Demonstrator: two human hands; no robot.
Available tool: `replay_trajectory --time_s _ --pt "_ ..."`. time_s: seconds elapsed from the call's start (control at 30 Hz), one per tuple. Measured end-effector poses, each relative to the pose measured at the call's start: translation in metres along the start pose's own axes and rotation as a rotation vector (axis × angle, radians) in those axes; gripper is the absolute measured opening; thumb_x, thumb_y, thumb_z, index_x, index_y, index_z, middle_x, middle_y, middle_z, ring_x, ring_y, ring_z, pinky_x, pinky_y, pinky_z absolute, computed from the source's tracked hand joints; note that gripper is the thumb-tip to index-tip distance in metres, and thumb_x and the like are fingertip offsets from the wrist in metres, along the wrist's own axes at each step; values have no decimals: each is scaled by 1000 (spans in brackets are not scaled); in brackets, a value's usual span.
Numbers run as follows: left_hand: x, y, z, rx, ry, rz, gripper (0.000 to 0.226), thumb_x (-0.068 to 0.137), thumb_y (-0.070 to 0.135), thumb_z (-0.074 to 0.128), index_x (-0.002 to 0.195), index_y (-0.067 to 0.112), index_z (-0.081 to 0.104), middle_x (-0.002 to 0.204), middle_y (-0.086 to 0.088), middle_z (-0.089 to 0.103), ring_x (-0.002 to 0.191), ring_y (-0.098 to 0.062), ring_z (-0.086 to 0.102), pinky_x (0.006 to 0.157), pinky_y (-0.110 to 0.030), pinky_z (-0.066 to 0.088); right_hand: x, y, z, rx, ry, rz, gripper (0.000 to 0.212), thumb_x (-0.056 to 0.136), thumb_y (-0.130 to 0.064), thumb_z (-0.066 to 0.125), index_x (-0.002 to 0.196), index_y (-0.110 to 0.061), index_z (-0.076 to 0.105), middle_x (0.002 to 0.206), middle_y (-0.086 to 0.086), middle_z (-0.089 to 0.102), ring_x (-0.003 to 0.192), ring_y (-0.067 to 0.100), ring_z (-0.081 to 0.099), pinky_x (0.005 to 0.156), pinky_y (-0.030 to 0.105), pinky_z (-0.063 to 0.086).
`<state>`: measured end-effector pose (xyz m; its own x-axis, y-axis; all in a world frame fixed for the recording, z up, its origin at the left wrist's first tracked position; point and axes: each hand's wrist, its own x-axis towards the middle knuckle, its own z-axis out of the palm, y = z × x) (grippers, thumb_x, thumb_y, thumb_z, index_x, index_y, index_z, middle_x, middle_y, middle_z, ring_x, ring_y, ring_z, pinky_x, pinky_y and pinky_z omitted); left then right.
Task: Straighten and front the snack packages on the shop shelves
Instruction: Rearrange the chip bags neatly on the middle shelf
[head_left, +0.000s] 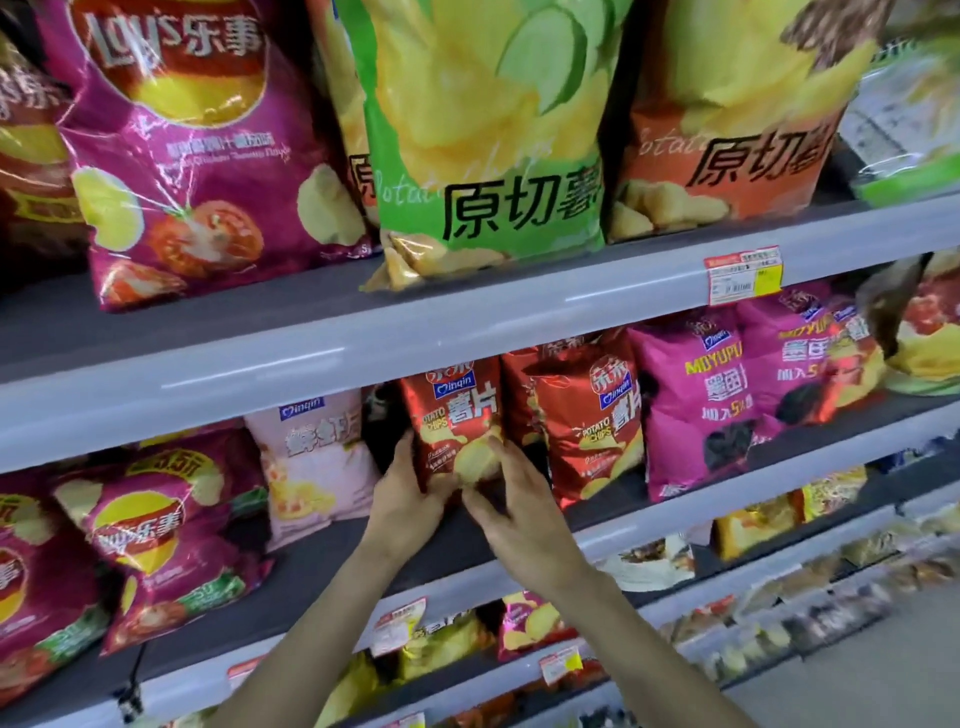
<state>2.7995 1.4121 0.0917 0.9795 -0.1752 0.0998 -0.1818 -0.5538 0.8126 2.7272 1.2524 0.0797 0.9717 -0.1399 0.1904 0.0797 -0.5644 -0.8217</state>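
A red potato chip bag (454, 415) stands upright on the middle shelf (322, 551), under the lip of the shelf above. My left hand (405, 493) grips its lower left edge. My right hand (524, 514) holds its lower right corner, with fingers curled on the bag's bottom. A second red chip bag (587, 421) stands right beside it. To the left a pale pink bag (311, 457) leans back, with a dark gap between it and the held bag.
Magenta bags (711, 395) fill the middle shelf's right side and tilted magenta Lay's bags (156, 525) its left. Large green (488, 135), orange (727, 119) and magenta (187, 145) bags stand on the upper shelf. Price tags (743, 273) hang on the shelf lips. Lower shelves hold more snacks.
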Motion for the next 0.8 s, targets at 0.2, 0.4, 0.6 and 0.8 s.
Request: replay_trajectory --time_s 0.2,0.4,0.6,0.8 --pt "-35 -9 -19 131 -87 121 74 93 26 76 157 24 40 144 9 56 132 -13 56 109 -34 49 -30 -14 -21 -228 -48 5 72 102 -55 53 163 -34 21 169 -12 23 153 12 27 123 36 34" --pt "-64 14 -2 342 -241 218 65 89 45 60 151 36 45 146 14 51 131 -15 54 105 -38 52 -58 -13 -51 -458 34 34 49 100 -55 50 145 -34 45 131 -10 59 118 16 57 93 34 51" --pt "-72 58 39 390 -240 313 56 100 48 57 153 47 38 149 24 48 135 -10 52 104 -35 51 -73 1 -94 -642 145 6 40 99 -55 47 130 -33 60 115 -10 67 99 20 63 77 33 48" --pt "-73 118 94 471 -259 418 55 102 52 51 154 51 32 150 26 45 134 -12 53 102 -36 52 -75 50 -160 -762 318 2 31 91 -50 61 113 -29 69 89 -10 68 74 18 64 61 30 50"
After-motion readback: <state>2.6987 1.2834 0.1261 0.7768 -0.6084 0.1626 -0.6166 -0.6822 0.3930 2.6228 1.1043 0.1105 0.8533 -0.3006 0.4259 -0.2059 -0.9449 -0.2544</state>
